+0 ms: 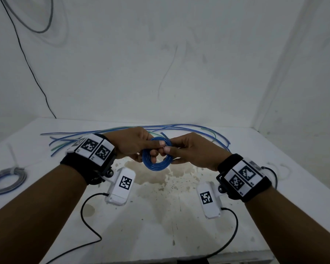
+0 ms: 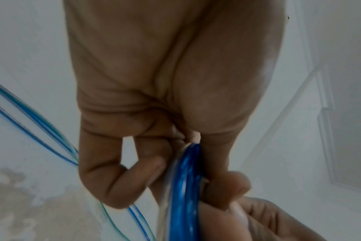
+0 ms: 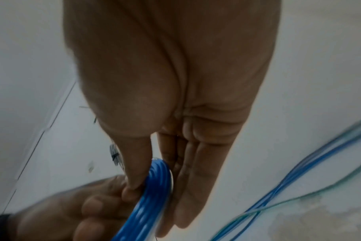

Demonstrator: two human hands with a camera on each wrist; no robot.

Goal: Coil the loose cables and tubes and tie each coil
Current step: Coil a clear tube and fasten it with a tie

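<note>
A small coil of blue tube is held upright above the white table, between both hands. My left hand grips its left and upper side, thumb in front and fingers curled through the ring. In the left wrist view the blue coil sits between that thumb and the curled fingers of the left hand. My right hand pinches the right side. The right wrist view shows the right hand pressing its thumb on the blue coil against nearly straight fingers.
Several loose blue, green and clear tubes lie along the back of the table, behind the hands. A tied grey coil rests at the left edge. A brownish stain marks the table under the hands. Walls close the back and right.
</note>
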